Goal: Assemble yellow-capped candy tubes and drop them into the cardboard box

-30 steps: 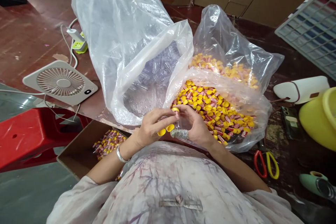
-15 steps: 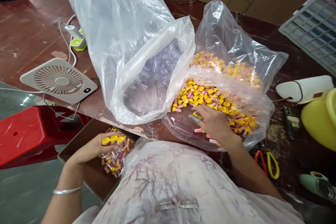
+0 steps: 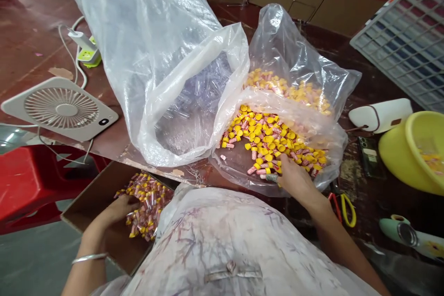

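1. Since ½ sec ago, our L hand [image 3: 118, 210] has dropped lower into the cardboard box [image 3: 92, 194]; our R hand [image 3: 294, 178] has shifted toward the clear bag's [image 3: 274, 53] near side.
2. Yellow-capped rolls [image 3: 267, 136], pink, lie heaped in that bag on the desk [image 3: 38, 27]. R hand's fingers are bent in among them; we can't tell if they're pinching any.
3. L hand is at the filled tubes [image 3: 145, 208] piled in the box, by the desk edge; fingertips hidden, so we can't tell spread or pinching.
4. Touching the clear bag on its L: big whitish bag [image 3: 138, 32], mouth toward us, w/ clear tubes [image 3: 204, 95] inside.
5. Farther L: fan [image 3: 65, 110], red stool [image 3: 38, 171]. Farther R: scissors [image 3: 348, 212], phone [image 3: 371, 157], yellow bucket [image 3: 395, 152].
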`<state>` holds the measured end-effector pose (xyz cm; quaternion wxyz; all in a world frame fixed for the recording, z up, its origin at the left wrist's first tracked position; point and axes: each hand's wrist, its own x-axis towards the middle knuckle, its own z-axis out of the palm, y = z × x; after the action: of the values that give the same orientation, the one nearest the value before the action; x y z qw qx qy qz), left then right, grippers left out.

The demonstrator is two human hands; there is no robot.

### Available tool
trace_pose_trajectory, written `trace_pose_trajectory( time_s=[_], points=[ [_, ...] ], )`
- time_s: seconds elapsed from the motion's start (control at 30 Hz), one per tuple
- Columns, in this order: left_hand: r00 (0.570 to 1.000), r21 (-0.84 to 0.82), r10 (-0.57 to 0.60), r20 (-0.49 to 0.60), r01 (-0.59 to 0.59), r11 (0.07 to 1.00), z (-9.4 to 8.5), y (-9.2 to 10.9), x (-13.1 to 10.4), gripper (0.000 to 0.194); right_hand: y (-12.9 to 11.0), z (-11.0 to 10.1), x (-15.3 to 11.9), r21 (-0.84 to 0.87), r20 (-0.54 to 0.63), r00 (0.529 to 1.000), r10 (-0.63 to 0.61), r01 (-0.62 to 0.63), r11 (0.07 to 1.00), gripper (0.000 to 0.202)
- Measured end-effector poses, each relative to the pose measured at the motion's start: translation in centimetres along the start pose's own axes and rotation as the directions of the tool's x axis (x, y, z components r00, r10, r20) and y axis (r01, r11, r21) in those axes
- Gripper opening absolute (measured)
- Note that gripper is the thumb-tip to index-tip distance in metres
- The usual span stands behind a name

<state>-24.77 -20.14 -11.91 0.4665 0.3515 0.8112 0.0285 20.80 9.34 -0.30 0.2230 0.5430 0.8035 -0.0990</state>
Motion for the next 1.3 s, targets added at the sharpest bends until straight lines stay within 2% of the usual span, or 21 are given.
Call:
trace_pose_trajectory(
  time_s=[0.1, 0.17, 0.23, 0.33, 0.43, 0.47, 0.53, 0.6, 0.67, 0.77, 0.87, 0.93, 1.0, 1.07, 1.13, 1.23, 1.3],
  points=[
    [0.968, -0.081, 0.241, 0.074, -0.235, 0.969, -4.0, 5.6, -2.8, 0.048, -2.6, -0.5, 2.1, 0.054, -0.061, 0.994, -0.087, 0.090, 0.994, 0.036],
    [0.915, -0.030, 0.404, -0.019, -0.404, 0.914, -5.9, 10.5, -4.1, 0.044, -4.4, -1.0, 3.6, 0.047, -0.102, 0.986, -0.135, 0.140, 0.989, 0.038],
    [0.851, 0.114, 0.491, -0.189, -0.477, 0.871, -6.9, 15.4, -4.1, 0.040, -6.0, -1.5, 5.0, 0.027, -0.133, 0.973, -0.186, 0.191, 0.981, 0.039],
    [0.710, 0.349, 0.566, -0.418, -0.450, 0.822, -7.9, 21.6, -1.0, 0.034, -7.5, -2.2, 6.6, 0.009, -0.157, 0.957, -0.242, 0.246, 0.969, 0.038],
    [0.578, 0.529, 0.628, -0.521, -0.359, 0.769, -9.0, 26.2, 3.8, 0.037, -7.6, -2.5, 7.1, -0.011, -0.163, 0.945, -0.284, 0.286, 0.958, 0.041],
    [0.559, 0.578, 0.642, -0.525, -0.320, 0.751, -9.4, 27.4, 5.3, 0.041, -7.4, -2.5, 7.0, -0.016, -0.164, 0.942, -0.294, 0.295, 0.955, 0.044],
    [0.568, 0.649, 0.651, -0.504, -0.249, 0.719, -10.2, 29.3, 7.9, 0.052, -6.8, -2.3, 6.5, -0.024, -0.165, 0.940, -0.300, 0.300, 0.954, 0.047],
    [0.603, 0.682, 0.637, -0.481, -0.198, 0.704, -10.6, 30.2, 9.4, 0.058, -6.1, -2.0, 5.8, -0.016, -0.178, 0.942, -0.285, 0.287, 0.958, 0.047],
    [0.617, 0.691, 0.624, -0.479, -0.173, 0.702, -10.2, 30.1, 10.0, 0.056, -5.2, -1.6, 5.1, 0.047, -0.223, 0.936, -0.273, 0.290, 0.956, 0.048],
    [0.662, 0.667, 0.584, -0.470, -0.167, 0.726, -8.6, 28.4, 9.1, 0.049, -3.9, -1.2, 4.6, 0.237, -0.329, 0.909, -0.255, 0.341, 0.910, 0.045],
    [0.709, 0.605, 0.570, -0.415, -0.253, 0.755, -6.9, 25.9, 7.5, 0.047, -3.2, -1.4, 4.7, 0.363, -0.433, 0.863, -0.261, 0.432, 0.826, 0.031],
    [0.690, 0.498, 0.587, -0.424, -0.364, 0.787, -6.2, 24.3, 6.5, 0.055, -3.3, -1.8, 4.8, 0.401, -0.500, 0.816, -0.290, 0.515, 0.758, 0.027],
    [0.645, 0.304, 0.588, -0.489, -0.506, 0.807, -5.9, 23.1, 5.7, 0.066, -3.9, -2.5, 4.8, 0.456, -0.560, 0.779, -0.282, 0.573, 0.681, 0.025],
    [0.611, 0.090, 0.572, -0.547, -0.637, 0.766, -5.6, 22.5, 4.8, 0.073, -5.1, -3.3, 4.6, 0.515, -0.618, 0.750, -0.237, 0.614, 0.598, 0.022],
    [0.607, -0.025, 0.556, -0.568, -0.688, 0.726, -5.3, 22.6, 3.8, 0.076, -6.6, -4.2, 4.4, 0.535, -0.683, 0.701, -0.204, 0.671, 0.513, 0.020],
    [0.613, -0.092, 0.538, -0.578, -0.705, 0.704, -4.5, 23.7, 2.2, 0.080, -9.0, -5.5, 4.1, 0.500, -0.765, 0.607, -0.216, 0.771, 0.395, 0.018],
    [0.608, -0.115, 0.548, -0.575, -0.723, 0.681, -3.9, 24.7, 1.0, 0.070, -10.3, -6.3, 4.0, 0.455, -0.809, 0.544, -0.223, 0.819, 0.350, 0.021]
  ],
)
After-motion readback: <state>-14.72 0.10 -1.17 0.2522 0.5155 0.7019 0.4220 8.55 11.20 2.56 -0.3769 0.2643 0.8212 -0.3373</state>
